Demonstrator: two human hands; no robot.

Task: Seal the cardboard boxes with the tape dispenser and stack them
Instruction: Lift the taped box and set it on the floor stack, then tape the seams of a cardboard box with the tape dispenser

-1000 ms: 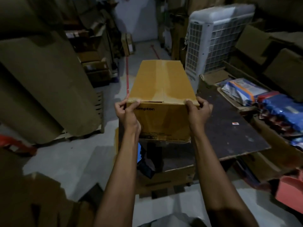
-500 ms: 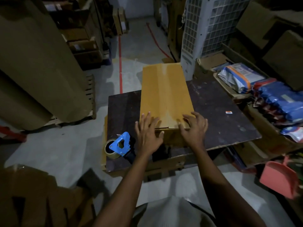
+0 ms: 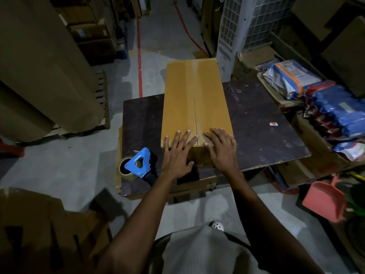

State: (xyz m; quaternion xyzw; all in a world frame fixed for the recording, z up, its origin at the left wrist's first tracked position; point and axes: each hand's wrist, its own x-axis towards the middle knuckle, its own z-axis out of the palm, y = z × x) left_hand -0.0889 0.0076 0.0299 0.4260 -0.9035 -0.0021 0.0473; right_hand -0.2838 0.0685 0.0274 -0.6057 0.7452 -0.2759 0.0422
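Note:
A long brown cardboard box lies on the dark work board, its two top flaps closed with a seam running down the middle. My left hand presses flat on the near left flap with fingers spread. My right hand lies flat on the near right flap beside the seam. A blue tape dispenser with a roll of clear tape rests on the board's near left corner, just left of my left hand.
Bagged goods and blue packets fill boxes at the right. A white grilled cooler stands behind the box. Flattened cardboard sheets lean at the left. A pink dustpan sits at lower right.
The box went from held up by its near end to lying on the board. Both hands let go of the end and now press flat on the top flaps.

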